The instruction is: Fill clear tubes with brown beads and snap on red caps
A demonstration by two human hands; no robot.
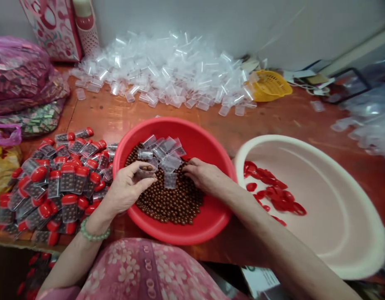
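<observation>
Reddish-brown wood makes up my desk [95, 110], with a heap of clear containers [176, 71] along its far side. The white basin [330, 196] sits to the right, red caps [278, 198] inside; the red basin [222, 162] is nearer the middle, with capped containers [67, 179] to its left.

My left hand [130, 185] has its grip closed on a clear cup [146, 168], thumb and fingers pinching its sides above the basin's left part; a few balls show inside. My right hand [208, 177] dips into the basin beside the loose cups [170, 160], fingertips bunched low; I cannot tell whether they hold anything.

I judge a light pinch best, since thin walls might flex, with the mouth kept clear of my fingers and low over the brown balls [170, 204], so strays drop back in.
</observation>
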